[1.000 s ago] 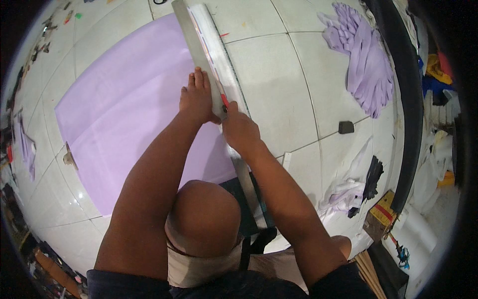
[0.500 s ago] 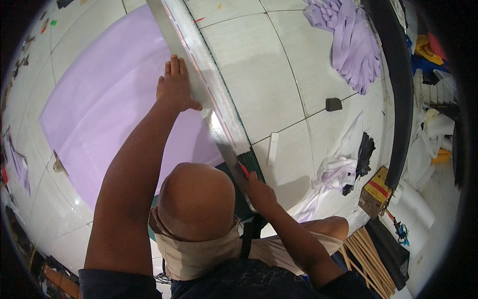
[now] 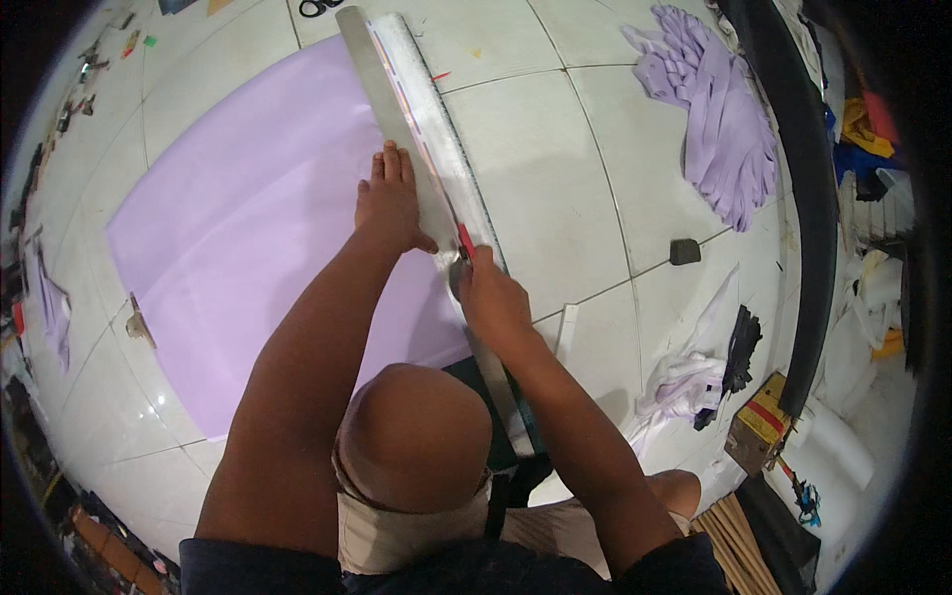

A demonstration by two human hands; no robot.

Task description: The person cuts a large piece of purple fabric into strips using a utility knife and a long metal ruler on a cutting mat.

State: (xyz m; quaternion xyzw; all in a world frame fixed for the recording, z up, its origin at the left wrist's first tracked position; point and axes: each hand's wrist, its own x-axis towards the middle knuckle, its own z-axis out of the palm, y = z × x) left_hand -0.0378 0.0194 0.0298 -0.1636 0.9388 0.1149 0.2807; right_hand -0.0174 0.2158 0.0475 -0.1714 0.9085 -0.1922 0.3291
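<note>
A sheet of lilac fabric [image 3: 248, 218] lies spread on the floor, and a long metal ruler [image 3: 389, 104] rests along its right side. My left hand [image 3: 390, 208] lies open, its fingers stretched over the fabric's edge and the ruler. Closed around a red cutter knife [image 3: 466, 241], my right hand [image 3: 496, 302] is at the ruler's right edge, close to my left thumb. The blade's tip is too small to make out. Beyond that edge runs a white strip [image 3: 428, 114] with a coloured line. A dark green mat [image 3: 486, 392] shows underneath, beside my knee.
Lilac fabric strips [image 3: 729, 139] lie heaped at the far right, with a dark block [image 3: 684, 251] below them. White and lilac scraps [image 3: 684, 387] lie nearer. A metal clip [image 3: 139, 322] sits at the fabric's left edge. Scissors [image 3: 317, 8] lie at the top.
My right hand has slid forward along the ruler with the cutter knife, coming close to my left hand. My left hand stays pressed on the ruler. The whole view has shifted slightly.
</note>
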